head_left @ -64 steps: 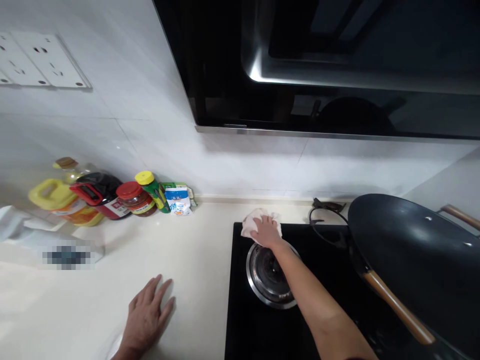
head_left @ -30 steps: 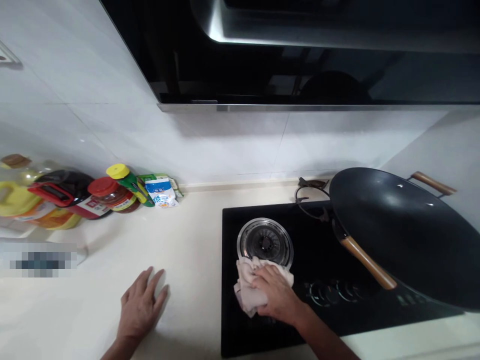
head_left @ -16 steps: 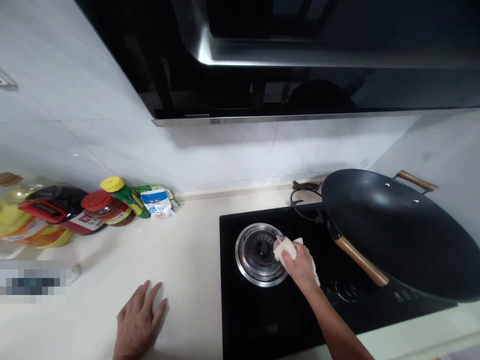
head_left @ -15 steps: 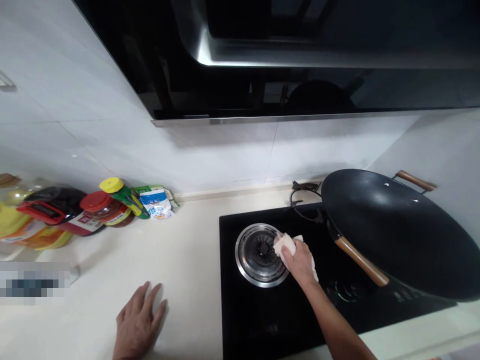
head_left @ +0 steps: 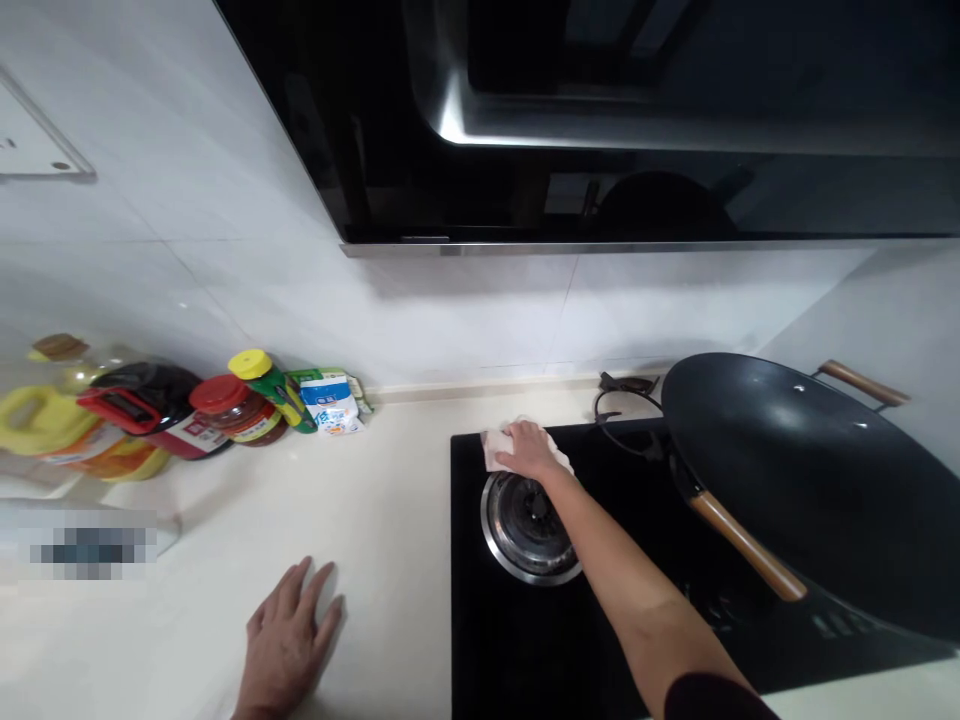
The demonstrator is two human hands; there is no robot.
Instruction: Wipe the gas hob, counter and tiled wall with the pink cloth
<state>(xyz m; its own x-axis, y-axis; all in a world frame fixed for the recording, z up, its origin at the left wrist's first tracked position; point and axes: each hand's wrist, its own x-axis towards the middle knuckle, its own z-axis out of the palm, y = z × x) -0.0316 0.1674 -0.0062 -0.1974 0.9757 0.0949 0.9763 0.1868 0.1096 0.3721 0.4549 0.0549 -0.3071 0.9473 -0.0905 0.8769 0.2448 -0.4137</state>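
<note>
My right hand (head_left: 531, 450) is closed on a pale cloth (head_left: 498, 447), pressing it against the black glass cooktop (head_left: 495, 640) just behind the round burner (head_left: 517, 545). Part of the burner's metal ring is covered by my hand and forearm. My left hand (head_left: 289, 635) rests palm down on the white countertop (head_left: 382, 540), left of the cooktop, fingers spread and holding nothing.
A large black wok (head_left: 810, 490) with wooden handles sits on the cooktop's right side. Behind it lies a pot support ring (head_left: 609, 425). Bottles, a red-lidded jar (head_left: 240, 410) and seasoning packets (head_left: 334, 403) line the wall at left. A dark range hood (head_left: 600, 195) hangs overhead.
My right hand has moved with the cloth from the burner's right side to behind it, farther away and leftward. The left hand stays on the counter. The view has shifted slightly.
</note>
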